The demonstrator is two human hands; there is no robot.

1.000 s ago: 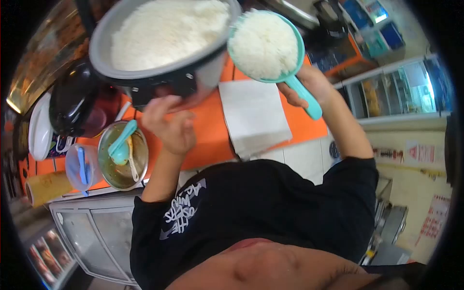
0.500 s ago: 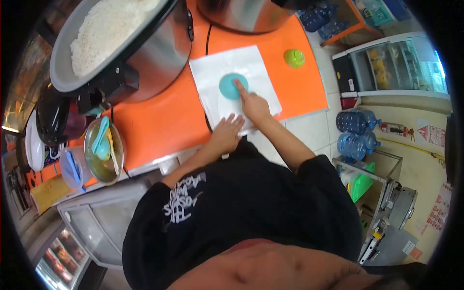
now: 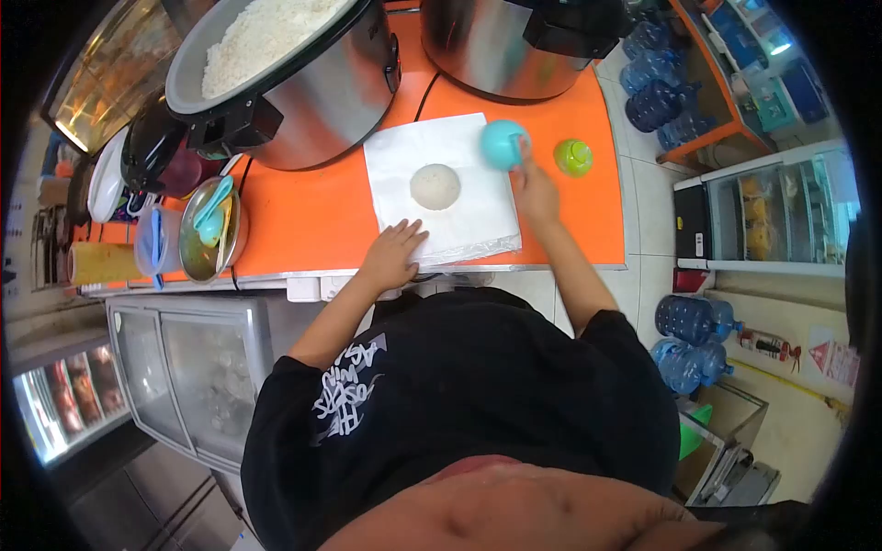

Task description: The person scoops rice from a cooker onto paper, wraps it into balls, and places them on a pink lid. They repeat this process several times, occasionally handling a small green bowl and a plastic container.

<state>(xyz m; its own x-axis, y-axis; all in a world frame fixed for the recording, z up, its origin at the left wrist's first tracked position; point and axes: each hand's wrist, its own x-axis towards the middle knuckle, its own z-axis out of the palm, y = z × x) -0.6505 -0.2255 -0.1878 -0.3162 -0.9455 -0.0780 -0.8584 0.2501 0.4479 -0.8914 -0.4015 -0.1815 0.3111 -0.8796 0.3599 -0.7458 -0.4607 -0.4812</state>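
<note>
A round, domed mound of white rice (image 3: 435,188) sits in the middle of a stack of white paper sheets (image 3: 487,207) on the orange table. To its upper right, my right hand (image 3: 536,193) grips a turquoise cup (image 3: 501,144) by its handle, over the stack's far right corner. My left hand (image 3: 393,253) lies flat with fingers outstretched on the near left edge of the sheets. Clear plastic wrapping shows along the stack's near edge.
A large cooker full of rice (image 3: 276,41) stands at the back left, a second steel cooker (image 3: 501,55) behind the paper. A green container (image 3: 573,157) is at the right. On the left are a metal bowl (image 3: 237,241) with utensils and a clear plastic tub (image 3: 147,243).
The turquoise cup, upside down on the paper under my right finger before, is lifted away to the right, uncovering the rice mound. My left hand stays at the paper's near edge.
</note>
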